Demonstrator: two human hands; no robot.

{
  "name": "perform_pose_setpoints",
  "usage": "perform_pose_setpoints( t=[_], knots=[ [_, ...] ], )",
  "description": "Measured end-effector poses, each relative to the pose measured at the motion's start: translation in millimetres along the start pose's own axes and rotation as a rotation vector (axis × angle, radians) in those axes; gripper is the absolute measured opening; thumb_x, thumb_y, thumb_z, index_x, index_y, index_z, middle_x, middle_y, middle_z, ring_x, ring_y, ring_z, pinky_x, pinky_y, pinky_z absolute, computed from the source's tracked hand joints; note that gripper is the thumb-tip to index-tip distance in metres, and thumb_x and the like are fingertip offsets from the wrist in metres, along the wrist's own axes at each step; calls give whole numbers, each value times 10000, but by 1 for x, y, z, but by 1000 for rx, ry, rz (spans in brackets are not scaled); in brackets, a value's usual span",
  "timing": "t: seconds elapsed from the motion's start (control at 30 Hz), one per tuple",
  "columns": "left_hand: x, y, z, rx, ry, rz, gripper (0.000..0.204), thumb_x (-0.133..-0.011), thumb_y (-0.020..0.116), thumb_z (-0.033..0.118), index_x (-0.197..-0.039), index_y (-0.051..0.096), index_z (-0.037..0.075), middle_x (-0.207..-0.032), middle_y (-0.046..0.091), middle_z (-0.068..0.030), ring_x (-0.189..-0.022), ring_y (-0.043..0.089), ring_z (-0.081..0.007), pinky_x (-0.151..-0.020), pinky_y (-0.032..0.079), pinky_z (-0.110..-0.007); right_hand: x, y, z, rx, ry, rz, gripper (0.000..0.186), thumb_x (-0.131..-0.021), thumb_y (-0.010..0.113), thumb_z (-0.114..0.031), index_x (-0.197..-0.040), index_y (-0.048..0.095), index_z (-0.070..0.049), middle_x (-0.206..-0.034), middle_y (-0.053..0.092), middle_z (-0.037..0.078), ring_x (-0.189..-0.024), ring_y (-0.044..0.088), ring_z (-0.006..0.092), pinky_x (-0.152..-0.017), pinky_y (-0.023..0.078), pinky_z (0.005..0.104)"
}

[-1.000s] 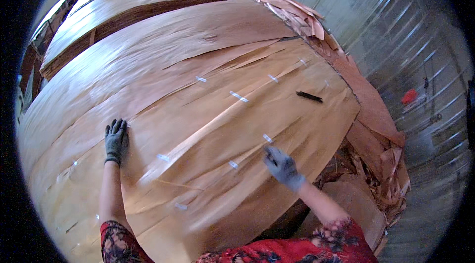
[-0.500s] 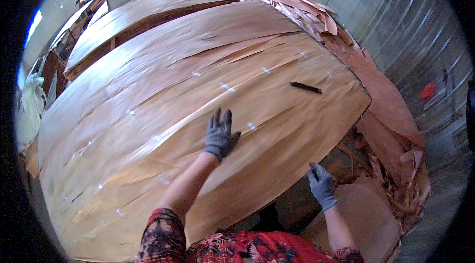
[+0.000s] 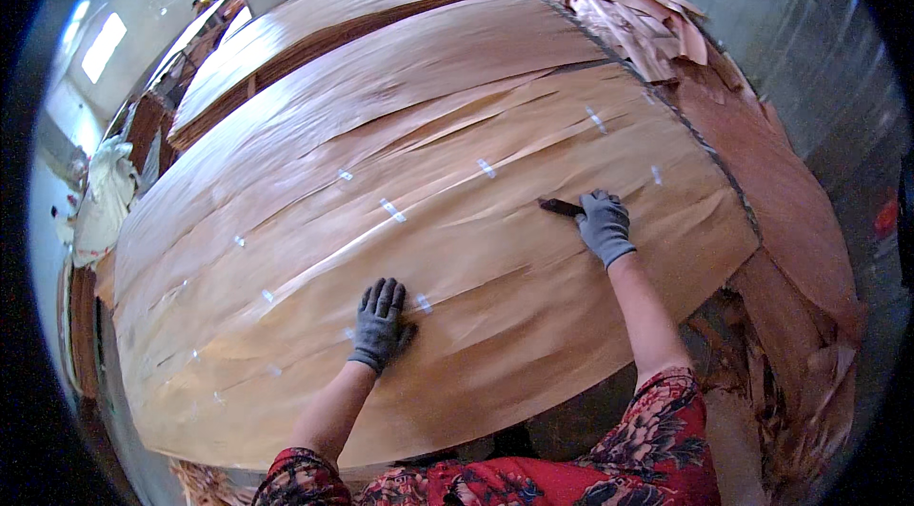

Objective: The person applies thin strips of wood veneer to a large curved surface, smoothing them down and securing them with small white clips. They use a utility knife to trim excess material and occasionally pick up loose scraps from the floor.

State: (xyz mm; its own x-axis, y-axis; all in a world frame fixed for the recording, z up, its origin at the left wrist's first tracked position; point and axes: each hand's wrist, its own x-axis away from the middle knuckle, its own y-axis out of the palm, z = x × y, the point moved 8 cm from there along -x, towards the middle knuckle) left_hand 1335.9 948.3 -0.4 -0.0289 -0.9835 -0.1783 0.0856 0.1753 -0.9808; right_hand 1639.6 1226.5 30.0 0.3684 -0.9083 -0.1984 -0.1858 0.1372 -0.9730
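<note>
A broad sheet of tan wood veneer (image 3: 495,335) lies before me, with splits along its grain and small white strips of tape (image 3: 393,210) across several of them. My left hand (image 3: 381,325), in a grey glove, rests palm down on the near middle of the sheet, fingers stretched out. Farther right, my right hand (image 3: 606,223), also gloved in grey, is closed on one end of a slim black knife-like tool (image 3: 560,207). The tool's free end points left, low over the veneer. My fingers hide its other end.
Another stack of veneer (image 3: 333,16) stands beyond the sheet. Torn veneer scraps (image 3: 609,6) are heaped at the far right, and more pinkish veneer (image 3: 762,173) hangs along the right edge. A grey ribbed wall (image 3: 790,20) rises on the right. A pale sack (image 3: 107,197) sits at the left.
My right hand has moved from beside the sheet's near edge onto the veneer and taken hold of the black tool lying there. My left hand has come nearer and settled flat. The view has shifted.
</note>
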Motion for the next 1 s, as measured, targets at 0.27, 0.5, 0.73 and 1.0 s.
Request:
perform_pose_setpoints(
  t=[0.27, 0.5, 0.73, 1.0],
  knots=[
    [3, -13, -6, 42, 14, 43, 695, -722, 610, 360, -1283, 407, 4, -1331, 387, -208, -1251, 339, -376, -1057, 238, -490, 9, 12, -20, -8, -17, -110, 370, -663, 671, -199, -957, 509, -44, -930, 560, 165, -831, 595, 343, -684, 483, 445],
    [-5, 2, -6, 112, 13, 84, 688, -740, 603, 350, -1297, 389, 9, -1334, 388, -204, -1265, 323, -370, -1071, 217, -468, 181, -14, 31, -606, 202, -72, 310, -726, 598, -165, -984, 476, -43, -804, 582, 201, -799, 580, 391, -656, 459, 445],
    [-3, 22, -12, -4, -22, -26, 688, -819, 525, 316, -1370, 274, -11, -1421, 275, -205, -1324, 239, -349, -1105, 152, -436, 484, -29, 134, -582, 765, -79, 279, -796, 615, -246, -983, 567, -44, -748, 612, 96, -641, 583, 218, -575, 448, 373],
    [-41, 44, 3, 88, -362, 21, 625, -923, 442, 273, -1404, 163, -13, -1468, 175, -170, -1329, 253, -296, -1094, 204, -393, 746, 43, 246, -811, 1508, 81, 218, -767, 617, -275, -800, 614, -59, -601, 565, 48, -514, 556, 175, -519, 439, 329]
  ],
)
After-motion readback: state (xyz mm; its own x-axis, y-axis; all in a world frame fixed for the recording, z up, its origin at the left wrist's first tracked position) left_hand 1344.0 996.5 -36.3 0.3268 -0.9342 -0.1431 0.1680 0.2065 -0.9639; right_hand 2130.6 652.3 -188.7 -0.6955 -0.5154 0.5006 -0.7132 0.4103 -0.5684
